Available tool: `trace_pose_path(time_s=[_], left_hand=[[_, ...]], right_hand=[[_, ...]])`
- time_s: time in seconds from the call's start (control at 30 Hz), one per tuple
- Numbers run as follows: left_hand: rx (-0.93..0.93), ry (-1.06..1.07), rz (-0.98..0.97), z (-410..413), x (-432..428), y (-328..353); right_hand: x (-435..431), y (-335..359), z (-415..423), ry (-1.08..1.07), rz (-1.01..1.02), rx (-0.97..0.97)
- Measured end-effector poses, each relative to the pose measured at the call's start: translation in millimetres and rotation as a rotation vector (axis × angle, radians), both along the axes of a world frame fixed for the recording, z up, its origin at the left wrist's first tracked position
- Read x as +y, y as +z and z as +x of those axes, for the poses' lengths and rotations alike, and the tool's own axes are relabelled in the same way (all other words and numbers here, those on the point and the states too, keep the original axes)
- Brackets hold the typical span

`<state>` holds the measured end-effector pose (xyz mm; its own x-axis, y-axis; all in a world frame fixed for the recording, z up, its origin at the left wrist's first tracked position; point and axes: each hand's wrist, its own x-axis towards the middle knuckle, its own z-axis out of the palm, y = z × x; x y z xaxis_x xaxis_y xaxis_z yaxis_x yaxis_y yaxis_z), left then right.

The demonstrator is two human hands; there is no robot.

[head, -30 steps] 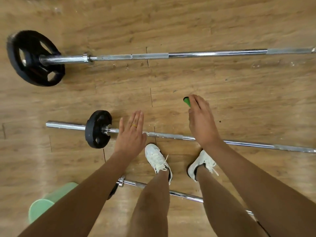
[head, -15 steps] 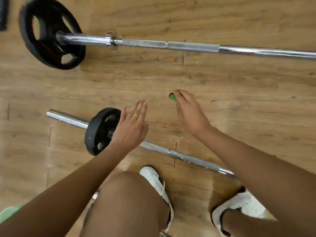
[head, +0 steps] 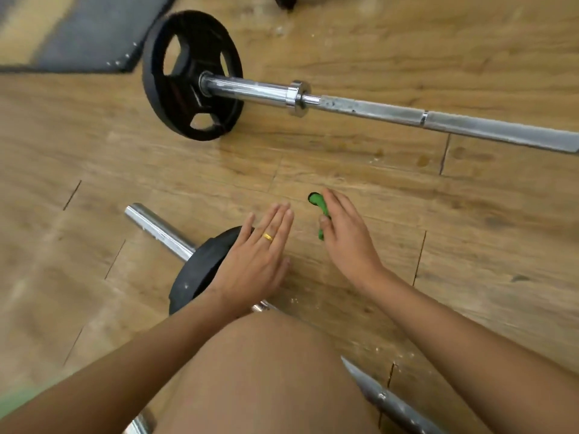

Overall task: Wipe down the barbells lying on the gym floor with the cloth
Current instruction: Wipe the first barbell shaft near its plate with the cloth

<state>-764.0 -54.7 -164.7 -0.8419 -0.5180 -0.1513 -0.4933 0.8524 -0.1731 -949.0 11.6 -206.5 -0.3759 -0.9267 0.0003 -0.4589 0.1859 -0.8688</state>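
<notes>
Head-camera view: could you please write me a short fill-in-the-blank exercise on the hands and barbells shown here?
1. The right hand pinches a ____ cloth.
2. The left hand, its fingers straight, wears a gold ____.
3. The large weight plate on the far barbell is coloured ____.
4. The barbells lie on a ____ floor.

Missing words: green; ring; black; wooden.

place: gym | evidence: chrome barbells (head: 376, 111) with black weight plates (head: 175, 89) on wood-plank floor (head: 470, 245); dark rubber mat (head: 94, 36)
</notes>
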Motion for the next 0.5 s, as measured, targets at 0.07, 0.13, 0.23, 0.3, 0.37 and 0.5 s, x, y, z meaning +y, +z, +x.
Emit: trace_pose_path(time_s=[0.07,0.13,0.23,0.3,0.37,0.5], left_hand=[[0.036,0.059,-0.005,-3.0,-1.0,-1.9],[0.079,0.119,0.005,-6.7,-0.1,0.0],[0.178,0.153,0.015,-11.1,3.2,9.2],[0.234,0.141,0.011,-13.3,2.4,15.8],[0.317,0.143,0.088,-16.2,-0.3,22.5],[0.568,0.313,0.425,-24.3,-6.4,37.2]], right_hand=[[-6.4,0.1,-0.1,0.008,-0.040,-0.003],[-9.4,2.8,-1.5,0.005,-0.075,0.009],[-12.1,10.6,-1.4,0.017,-0.102,0.037],[-13.0,14.5,-1.3,0.015,-0.134,0.036],[-13.8,17.9,-1.2,-0.015,-0.172,0.011],[-14.9,30.2,-0.6,-0.105,-0.202,-0.190]])
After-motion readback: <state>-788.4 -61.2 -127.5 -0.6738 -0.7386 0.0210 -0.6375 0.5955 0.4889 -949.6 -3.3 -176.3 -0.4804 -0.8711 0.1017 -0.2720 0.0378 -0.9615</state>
